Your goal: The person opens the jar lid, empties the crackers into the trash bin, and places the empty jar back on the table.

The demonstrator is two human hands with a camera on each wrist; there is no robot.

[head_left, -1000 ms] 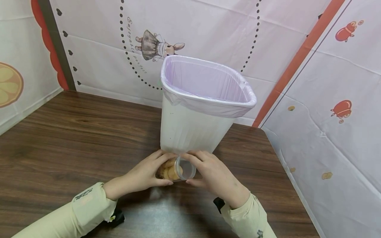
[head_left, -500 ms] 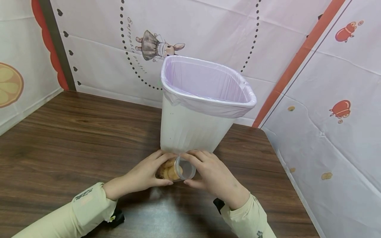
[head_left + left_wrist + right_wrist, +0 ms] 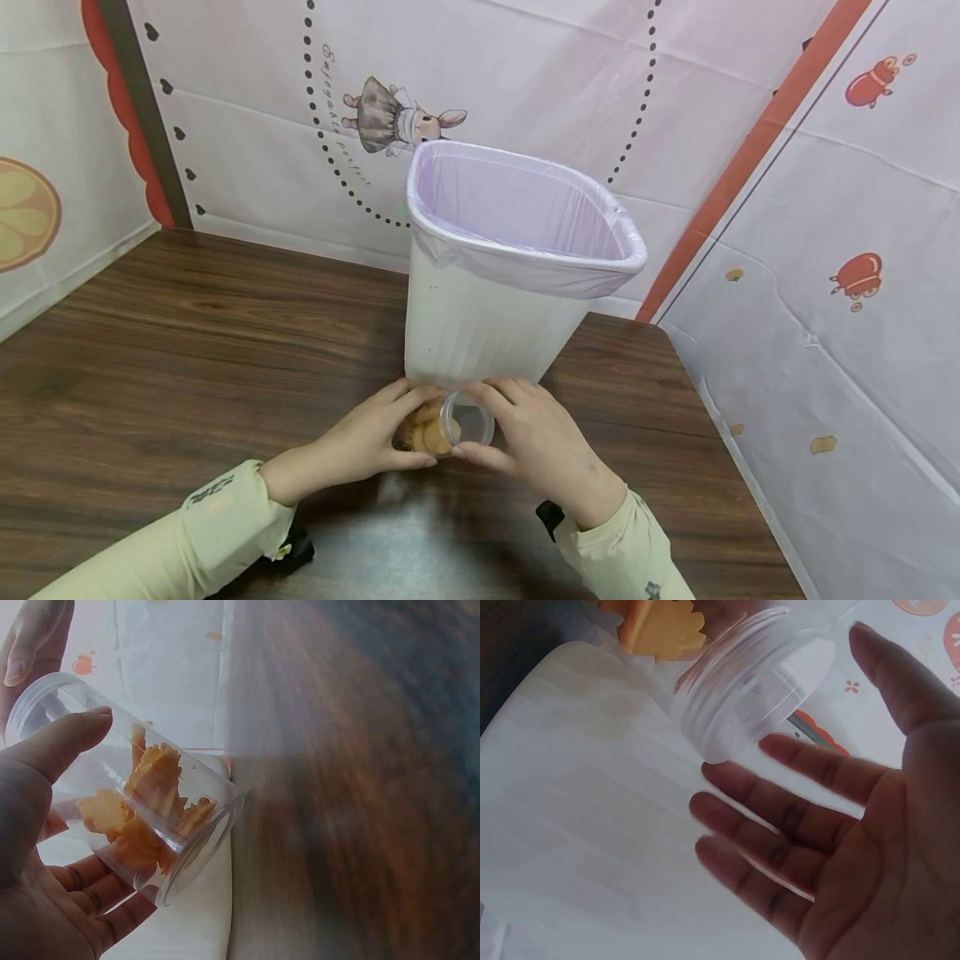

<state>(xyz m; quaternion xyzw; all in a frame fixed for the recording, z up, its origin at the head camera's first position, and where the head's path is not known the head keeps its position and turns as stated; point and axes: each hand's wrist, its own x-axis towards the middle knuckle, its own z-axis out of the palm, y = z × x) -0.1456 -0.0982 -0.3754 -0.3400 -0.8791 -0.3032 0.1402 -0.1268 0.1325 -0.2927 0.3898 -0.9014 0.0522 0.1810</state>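
My left hand (image 3: pixel 375 433) grips a clear plastic jar (image 3: pixel 97 761), its thumb on one side and fingers round the other. Inside the jar are several golden, ruffled-edge chips (image 3: pixel 154 784). The jar lies tilted in the hand, with its ringed round end (image 3: pixel 739 697) facing my right hand (image 3: pixel 536 442). Around that end the right hand's fingers are spread and nearly straight, with fingertips (image 3: pixel 716 769) right at the rim. In the head view the right thumb reaches the near side of the rim.
Close behind the hands stands a white bin (image 3: pixel 487 325) with a pale purple liner (image 3: pixel 525 200) folded over its rim. The dark wooden table (image 3: pixel 187 350) meets printed white sheets (image 3: pixel 247 167) at the back and sides.
The right hand has shifted slightly left, and its thumb has come from beyond the jar's end to its near rim. The left hand and jar stay in place.
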